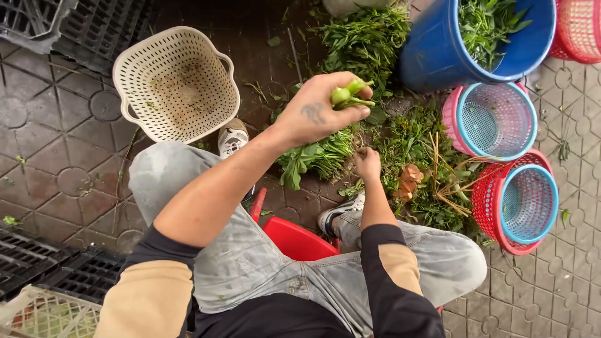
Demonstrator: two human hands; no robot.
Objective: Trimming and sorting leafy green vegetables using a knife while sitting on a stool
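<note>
We find the left hand (319, 112) raised above the pile of greens (400, 138) on the paved floor (56, 144), its grip clamped on a bunch of green stems (350, 96). The right hand (367, 164) is low at the near edge of that pile, fingers curled onto a thin stalk. A cream basket (175, 84) sits left of the pile. A blue bucket (438, 56) of leaves and nested pink, red and blue baskets (501, 156) stand right of it.

Paved floor (56, 144): greens (413, 144), baskets (175, 84), bucket (438, 56).
</note>
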